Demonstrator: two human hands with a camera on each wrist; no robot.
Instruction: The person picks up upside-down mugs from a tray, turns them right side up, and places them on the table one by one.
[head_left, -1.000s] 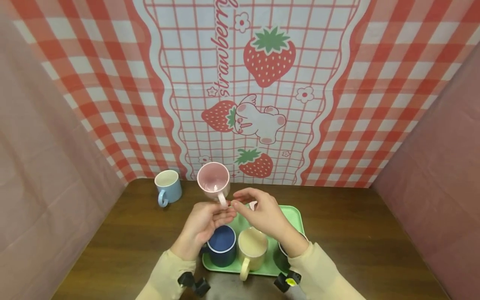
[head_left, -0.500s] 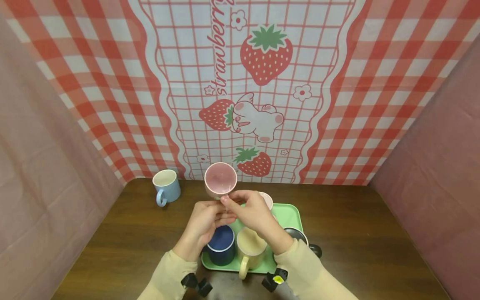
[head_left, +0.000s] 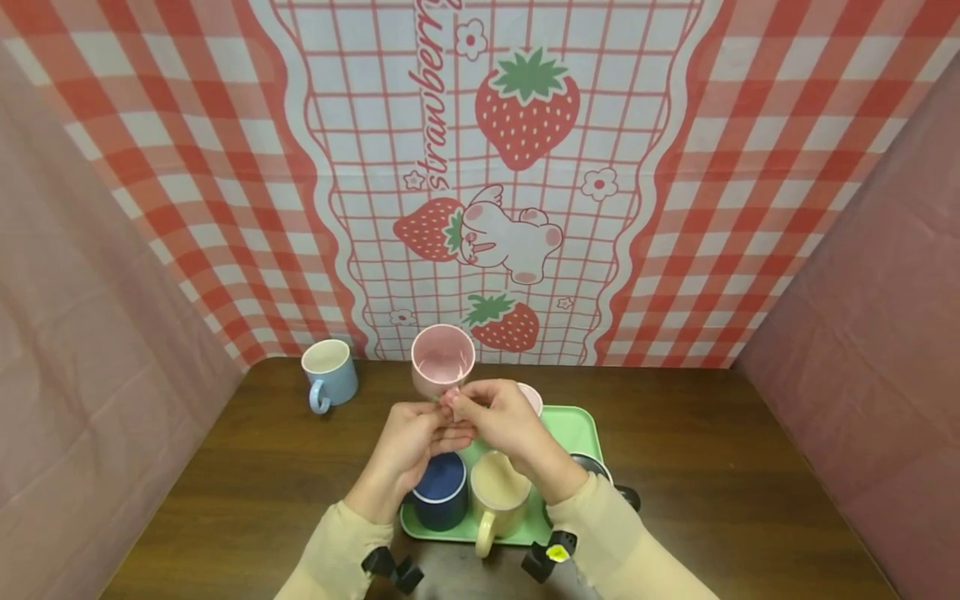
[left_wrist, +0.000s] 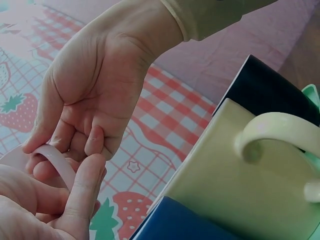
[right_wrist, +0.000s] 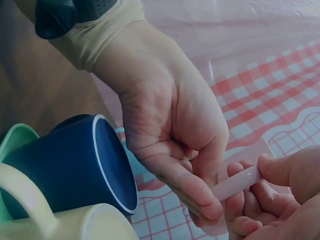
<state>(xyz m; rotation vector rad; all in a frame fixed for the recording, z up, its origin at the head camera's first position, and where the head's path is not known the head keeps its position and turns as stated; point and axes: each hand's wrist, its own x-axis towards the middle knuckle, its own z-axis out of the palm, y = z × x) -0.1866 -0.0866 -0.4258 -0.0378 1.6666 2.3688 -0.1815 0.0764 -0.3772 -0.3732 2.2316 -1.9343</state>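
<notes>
Pink mug held in the air, just beyond the far-left corner of a green tray, its mouth turned up toward the head camera. It is held at the handle by both hands at once. By the right hand, one part of the handle is pinched, thumb on top and fingers beneath; by the left hand, turned palm up, the lower end is pinched between thumb and forefinger — the other left fingers are stretched out loosely below. The two sets of fingertips are seen very close together; whether they touch cannot be told. On the tray, a navy mug is noted below the left hand, with a yellow mug beside it, handle pointed to the near edge. A dark mug is partly covered by the right sleeve; a pale mug is mostly masked by the right hand. A light blue mug is placed off the tray, well apart, at the far left of the wooden table — backed by a strawberry-printed cloth.
</notes>
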